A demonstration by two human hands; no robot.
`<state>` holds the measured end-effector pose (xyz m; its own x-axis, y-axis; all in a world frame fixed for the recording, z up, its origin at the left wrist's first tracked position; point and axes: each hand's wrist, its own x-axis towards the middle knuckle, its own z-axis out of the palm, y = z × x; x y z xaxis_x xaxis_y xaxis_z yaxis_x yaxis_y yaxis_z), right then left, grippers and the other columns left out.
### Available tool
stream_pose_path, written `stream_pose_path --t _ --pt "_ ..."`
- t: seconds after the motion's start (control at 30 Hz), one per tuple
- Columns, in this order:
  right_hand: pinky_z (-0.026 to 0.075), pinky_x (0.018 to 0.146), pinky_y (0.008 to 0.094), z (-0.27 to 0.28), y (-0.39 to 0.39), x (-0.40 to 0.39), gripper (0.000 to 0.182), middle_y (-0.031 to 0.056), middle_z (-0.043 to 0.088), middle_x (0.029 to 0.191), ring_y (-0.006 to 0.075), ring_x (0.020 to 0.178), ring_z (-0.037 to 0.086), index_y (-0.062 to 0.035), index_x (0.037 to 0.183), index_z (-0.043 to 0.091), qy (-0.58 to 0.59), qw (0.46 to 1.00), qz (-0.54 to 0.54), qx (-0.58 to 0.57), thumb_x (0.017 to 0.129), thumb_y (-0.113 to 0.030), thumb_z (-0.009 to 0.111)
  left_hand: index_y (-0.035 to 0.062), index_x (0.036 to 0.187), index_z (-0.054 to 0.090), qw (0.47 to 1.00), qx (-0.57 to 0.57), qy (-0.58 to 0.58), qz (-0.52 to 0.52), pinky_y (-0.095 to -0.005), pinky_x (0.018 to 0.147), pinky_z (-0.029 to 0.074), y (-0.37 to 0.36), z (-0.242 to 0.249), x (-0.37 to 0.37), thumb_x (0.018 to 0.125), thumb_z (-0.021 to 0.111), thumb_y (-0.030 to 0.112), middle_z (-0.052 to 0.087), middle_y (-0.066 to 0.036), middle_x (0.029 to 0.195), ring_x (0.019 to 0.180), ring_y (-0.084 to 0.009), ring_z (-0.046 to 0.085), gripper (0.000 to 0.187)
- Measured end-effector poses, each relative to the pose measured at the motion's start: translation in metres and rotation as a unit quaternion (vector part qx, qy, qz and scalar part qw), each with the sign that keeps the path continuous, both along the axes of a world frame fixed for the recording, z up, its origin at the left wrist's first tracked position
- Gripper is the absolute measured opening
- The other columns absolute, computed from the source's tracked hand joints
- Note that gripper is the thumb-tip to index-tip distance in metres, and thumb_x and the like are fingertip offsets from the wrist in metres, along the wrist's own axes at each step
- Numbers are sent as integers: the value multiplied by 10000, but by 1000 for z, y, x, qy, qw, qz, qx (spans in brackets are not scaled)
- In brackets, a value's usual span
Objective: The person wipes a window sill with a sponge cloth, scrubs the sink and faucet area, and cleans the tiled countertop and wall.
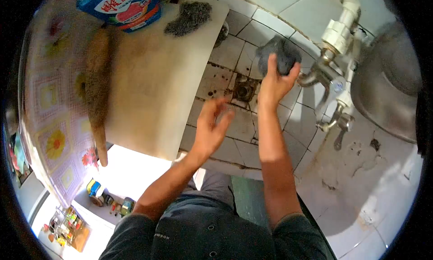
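Observation:
My right hand [274, 83] grips a dark grey scrubbing pad [280, 54], held up beside the metal tap [331, 86] over the tiled floor. My left hand [211, 127] hovers open lower down, fingers spread and holding nothing, above the stained white tiles [234, 138] near the floor drain [244, 91].
A pale slab-like counter [158, 79] juts out at left, with a steel-wool pad [188, 17] and a blue detergent pack [122, 6] on it. A large metal basin [388, 79] stands at right. White pipework [343, 30] runs up the wall. Flowered tiles [54, 125] cover the left wall.

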<state>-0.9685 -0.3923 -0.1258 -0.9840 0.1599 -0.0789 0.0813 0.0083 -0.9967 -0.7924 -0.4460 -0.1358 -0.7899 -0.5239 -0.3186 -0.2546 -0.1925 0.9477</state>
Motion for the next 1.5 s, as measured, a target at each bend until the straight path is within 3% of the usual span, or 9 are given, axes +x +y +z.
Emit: stream_pose_path --t 0.13,0.27,0.47,0.67,0.87,1.0,1.1,1.37,1.5 --pt "278 1064 456 -41 -46 -55 749 222 233 1396 352 1276 296 -43 1435 277 297 921 26 252 829 -139 706 6 1026 624 997 -44 -9 -64 -330 817 493 0 7 29 825 660 39 629 -152 1021 952 -254 623 207" --pt "328 1011 452 -62 -85 -74 594 191 418 1268 404 1186 375 -173 1272 561 453 789 79 408 707 -28 677 31 1011 631 991 -51 -27 -119 -324 880 466 -10 3 42 808 666 1 634 -126 1040 1005 -232 601 208" --pt "401 906 471 -51 -56 -104 511 115 523 1135 360 1057 483 -238 1130 655 485 740 198 422 693 26 627 48 1002 641 991 -38 -48 -118 -326 840 471 -15 -8 45 807 667 -3 647 -124 1015 966 -244 613 204" --pt "430 932 363 -50 7 -104 452 117 431 1114 271 1048 501 -122 1110 662 367 875 35 314 701 65 715 33 1011 637 989 11 -85 -120 -317 828 476 -16 -7 50 816 671 6 648 -120 992 932 -225 622 200" --pt "436 865 388 29 -71 -121 451 83 501 1063 268 1013 501 -127 1052 674 588 752 -36 295 639 47 722 15 1031 631 985 -64 -41 -153 -284 702 523 -17 -13 51 840 648 8 641 -146 999 917 -208 633 192" --pt "436 806 418 -24 -71 -127 443 92 539 988 308 918 507 -233 1027 676 598 694 40 399 646 -8 681 8 1016 627 989 -6 -65 -133 -295 750 514 -15 -4 46 837 645 -12 643 -141 993 909 -207 630 182" --pt "448 806 417 -20 -55 -122 464 96 536 989 318 925 513 -239 1031 673 520 723 124 437 637 5 671 6 1011 626 990 -8 -69 -125 -286 764 502 -13 -7 47 834 646 -22 646 -133 988 896 -196 628 181" --pt "426 876 359 35 -98 -123 445 98 501 1004 272 989 515 -63 1067 614 522 812 -151 215 639 46 668 1 982 630 989 -31 -54 -131 -307 782 507 -11 -15 51 825 654 -17 651 -137 992 910 -225 644 160" --pt "432 891 367 15 -95 -118 411 97 523 1026 283 992 534 -81 1016 646 499 827 21 257 628 53 672 6 980 634 990 -56 -46 -124 -310 783 508 -11 -14 52 812 663 -16 657 -137 978 895 -231 655 172"
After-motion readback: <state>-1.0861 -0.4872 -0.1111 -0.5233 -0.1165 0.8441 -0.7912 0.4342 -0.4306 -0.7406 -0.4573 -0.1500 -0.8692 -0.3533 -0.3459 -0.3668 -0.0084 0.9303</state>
